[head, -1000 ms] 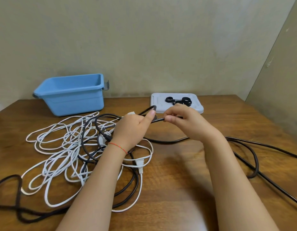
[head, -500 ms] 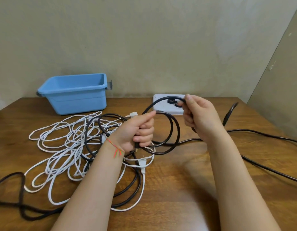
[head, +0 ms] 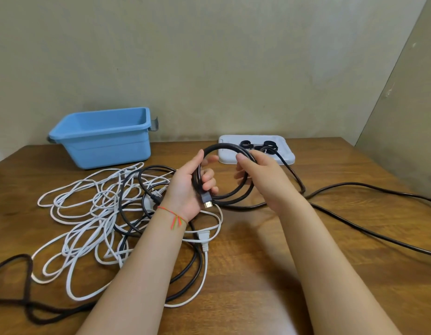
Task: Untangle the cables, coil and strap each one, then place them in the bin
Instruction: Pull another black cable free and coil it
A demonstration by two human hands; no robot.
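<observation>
HDMI cable [head: 230, 194], black, now sits in two or three loops where half a second ago there were fewer; coiling advances. Left hand [head: 190, 187] grips the bundle by its connector, right hand [head: 260, 175] pinches the far side, slack trailing right. Blue bin [head: 100, 146] appears empty; white tray [head: 285, 157] holds straps [head: 259, 145].

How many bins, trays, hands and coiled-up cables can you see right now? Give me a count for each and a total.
Bin: 1
Tray: 1
Hands: 2, left hand and right hand
Coiled cable: 1, black, gripped by both hands
Total: 5
</observation>
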